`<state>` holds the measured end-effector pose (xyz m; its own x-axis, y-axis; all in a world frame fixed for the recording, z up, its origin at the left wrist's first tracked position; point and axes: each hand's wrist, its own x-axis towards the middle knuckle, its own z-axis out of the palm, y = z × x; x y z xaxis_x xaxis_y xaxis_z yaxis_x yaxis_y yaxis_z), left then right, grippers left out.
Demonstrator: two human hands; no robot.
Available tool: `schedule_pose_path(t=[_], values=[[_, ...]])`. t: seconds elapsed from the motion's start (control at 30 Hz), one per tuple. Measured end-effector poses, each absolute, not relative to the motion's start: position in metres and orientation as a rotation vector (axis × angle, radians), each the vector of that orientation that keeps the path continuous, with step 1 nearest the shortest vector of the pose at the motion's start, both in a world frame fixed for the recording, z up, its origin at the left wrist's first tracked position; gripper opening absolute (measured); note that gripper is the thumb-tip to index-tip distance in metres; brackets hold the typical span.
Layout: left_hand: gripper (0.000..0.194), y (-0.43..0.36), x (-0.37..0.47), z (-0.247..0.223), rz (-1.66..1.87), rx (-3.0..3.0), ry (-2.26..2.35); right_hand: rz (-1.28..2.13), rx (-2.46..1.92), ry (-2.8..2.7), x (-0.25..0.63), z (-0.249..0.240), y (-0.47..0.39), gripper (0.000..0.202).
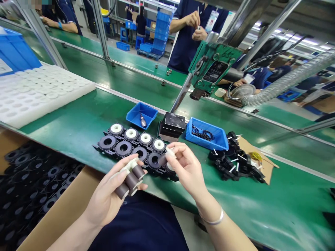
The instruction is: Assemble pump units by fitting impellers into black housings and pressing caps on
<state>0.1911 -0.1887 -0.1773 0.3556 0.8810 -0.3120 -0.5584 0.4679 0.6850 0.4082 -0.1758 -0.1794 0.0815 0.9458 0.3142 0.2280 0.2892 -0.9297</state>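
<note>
My left hand (107, 195) is wrapped round several dark cylinders with white ends (131, 179), held at the front edge of the bench. Between the thumb and fingers of my right hand (184, 167) is one similar cylinder (162, 159), slightly blurred, its white end toward my fingertips. It is over the right end of two rows of black round housings (124, 148). White rings (116, 128) sit in the housings of the back row; most front-row housings show dark centres. My right hand hides the row's right end.
Behind the housings are a blue tray with a tool (131, 118), a black block (174, 122) under a green press (213, 69), and a blue bin of black rings (191, 137). Black parts (225, 165) lie right, white foam (78, 91) left. A person (180, 42) stands across the bench.
</note>
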Motion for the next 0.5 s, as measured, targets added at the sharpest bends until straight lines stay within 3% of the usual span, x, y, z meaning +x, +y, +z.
schedule_pose_path(t=[0.2,0.5], values=[[0.043,-0.188,0.184,-0.181,0.943,0.475,0.628,0.264,-1.234,-2.054,0.413,-0.191,-0.167,0.012],[0.052,-0.185,0.178,-0.185,0.926,0.697,0.567,0.285,-1.259,-2.323,0.421,-0.154,-0.164,0.012]])
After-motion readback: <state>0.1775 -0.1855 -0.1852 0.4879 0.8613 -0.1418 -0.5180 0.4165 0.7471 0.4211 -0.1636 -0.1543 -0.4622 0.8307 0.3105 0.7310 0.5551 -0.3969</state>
